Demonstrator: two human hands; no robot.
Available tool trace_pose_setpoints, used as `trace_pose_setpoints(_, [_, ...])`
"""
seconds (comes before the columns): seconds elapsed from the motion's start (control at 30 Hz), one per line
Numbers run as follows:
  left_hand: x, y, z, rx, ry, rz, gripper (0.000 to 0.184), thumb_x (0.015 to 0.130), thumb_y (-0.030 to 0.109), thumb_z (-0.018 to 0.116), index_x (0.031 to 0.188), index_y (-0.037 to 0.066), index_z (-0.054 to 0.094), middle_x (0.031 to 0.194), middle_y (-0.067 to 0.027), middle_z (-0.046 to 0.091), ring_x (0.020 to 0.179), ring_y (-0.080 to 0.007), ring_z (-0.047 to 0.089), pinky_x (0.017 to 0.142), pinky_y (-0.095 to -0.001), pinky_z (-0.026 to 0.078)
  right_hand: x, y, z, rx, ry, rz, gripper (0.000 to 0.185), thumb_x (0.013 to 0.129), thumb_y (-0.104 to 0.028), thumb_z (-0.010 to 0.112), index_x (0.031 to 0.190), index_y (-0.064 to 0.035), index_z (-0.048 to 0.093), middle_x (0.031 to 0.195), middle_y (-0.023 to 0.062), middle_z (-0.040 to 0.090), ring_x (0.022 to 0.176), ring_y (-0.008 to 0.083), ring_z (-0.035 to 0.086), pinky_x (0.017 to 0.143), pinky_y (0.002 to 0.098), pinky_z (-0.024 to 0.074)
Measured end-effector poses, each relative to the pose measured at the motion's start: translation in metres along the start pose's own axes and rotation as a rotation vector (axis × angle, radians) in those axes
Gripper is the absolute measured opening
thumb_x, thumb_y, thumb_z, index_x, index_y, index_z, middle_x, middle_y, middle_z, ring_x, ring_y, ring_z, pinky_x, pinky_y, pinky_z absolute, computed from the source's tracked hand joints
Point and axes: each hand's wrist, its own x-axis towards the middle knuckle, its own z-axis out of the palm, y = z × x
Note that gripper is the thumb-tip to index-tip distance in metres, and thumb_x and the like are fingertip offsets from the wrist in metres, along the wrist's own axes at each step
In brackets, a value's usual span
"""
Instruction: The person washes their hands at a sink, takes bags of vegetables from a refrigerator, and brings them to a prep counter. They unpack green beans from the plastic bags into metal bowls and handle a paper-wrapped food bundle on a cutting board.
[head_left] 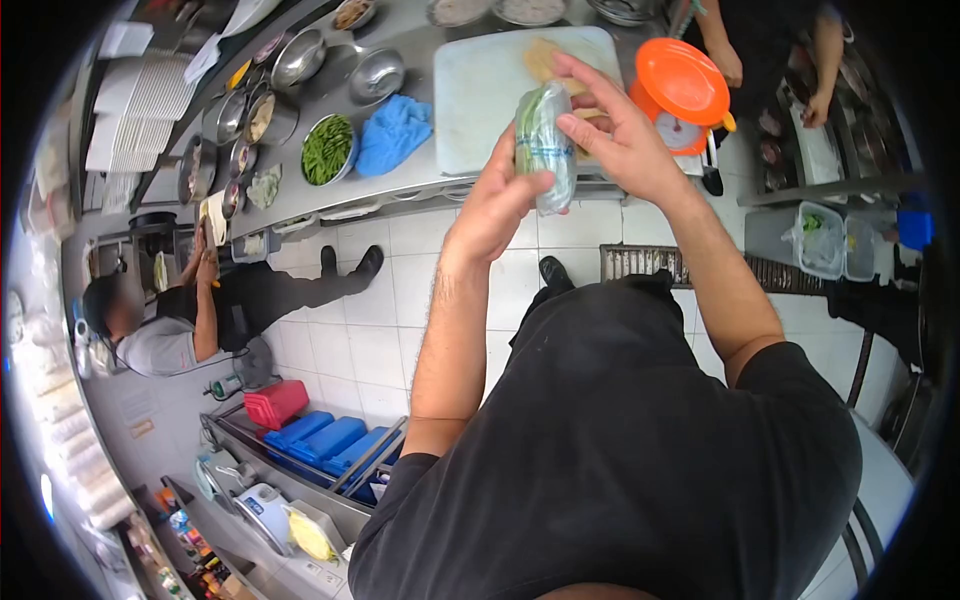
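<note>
Over the front edge of the steel counter I hold a plastic-wrapped bundle of green vegetables (546,150), tilted nearly upright, with blue marks across its wrapping. My left hand (488,205) is closed around its lower left side, thumb across the front. On the upper right side, my right hand (632,145) grips the wrapping between thumb and fingers. Behind the bundle lies a white cutting board (475,100) with pale yellowish pieces on it, partly hidden by my right hand. The exact vegetable inside the plastic is unclear.
An orange dial scale (685,85) stands right of the board. Left of it are a blue cloth (393,133), a bowl of cut green vegetables (328,150) and several metal bowls. One person (170,325) works at the left; another person's arm (825,60) shows at upper right.
</note>
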Motion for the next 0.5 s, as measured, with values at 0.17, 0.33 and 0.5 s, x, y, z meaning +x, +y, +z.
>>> trace_pose_setpoints(0.17, [-0.013,0.034,-0.044,0.28,0.109,0.112,0.097,0.083,0.009,0.077,0.161,-0.002,0.022,0.139,-0.0141,0.055,0.123,-0.0204,0.057,0.1,-0.0337,0.051,0.041,-0.02,0.042,-0.487,-0.075,-0.399,0.039,0.095,-0.011,0.068,0.134,-0.0149,0.068,0.133,0.0067,0.064,0.116,0.0287,0.06,0.092,0.0392,0.0539])
trace_pose_setpoints(0.33, [-0.014,0.047,-0.085,0.445,0.266,0.163,0.097,0.081,0.013,0.079,0.158,-0.008,0.025,0.133,-0.017,0.061,0.112,-0.0219,0.065,0.096,-0.032,0.053,0.071,-0.018,0.073,-0.704,-0.056,-0.55,0.017,0.093,-0.012,0.069,0.11,-0.0099,0.072,0.11,0.0051,0.071,0.099,0.0285,0.066,0.082,0.0395,0.0536])
trace_pose_setpoints(0.5, [0.0,0.064,-0.11,0.815,0.457,0.212,0.095,0.076,0.012,0.08,0.154,-0.011,0.031,0.128,-0.0248,0.065,0.112,-0.0269,0.068,0.095,-0.0342,0.054,0.087,-0.013,0.108,-0.596,-0.099,-0.205,0.013,0.092,-0.014,0.073,0.1,-0.0051,0.068,0.101,0.0083,0.071,0.08,0.027,0.068,0.073,0.0384,0.0538])
